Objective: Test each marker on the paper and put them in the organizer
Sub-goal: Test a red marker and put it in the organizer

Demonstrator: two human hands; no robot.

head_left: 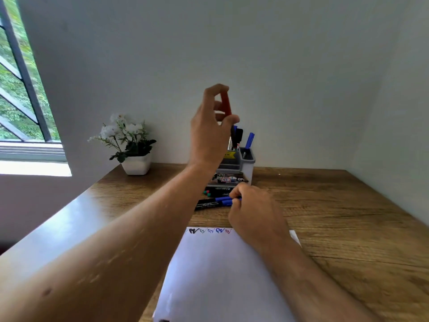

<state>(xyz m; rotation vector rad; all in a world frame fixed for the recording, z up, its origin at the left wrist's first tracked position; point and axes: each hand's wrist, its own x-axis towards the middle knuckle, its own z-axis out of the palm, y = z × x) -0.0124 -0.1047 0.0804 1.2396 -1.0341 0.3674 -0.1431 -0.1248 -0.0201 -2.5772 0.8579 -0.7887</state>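
On the white sheet of paper (222, 275) nearest us six test scribbles already sit, the left hand (209, 135) has its fingers clamped on a red-capped marker (226, 103) over the grey plastic organizer (241, 159) already holding several, while the right hand (253, 205) pinches one of the blue-capped black markers (214, 202) left on the wooden table (348, 217).

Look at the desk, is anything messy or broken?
Nothing looks broken or spilled. A few markers lie loose on the table in front of the organizer, waiting to be tested. The left hand holds a red marker above the organizer, and the paper lies flat with scribbles along its top edge.
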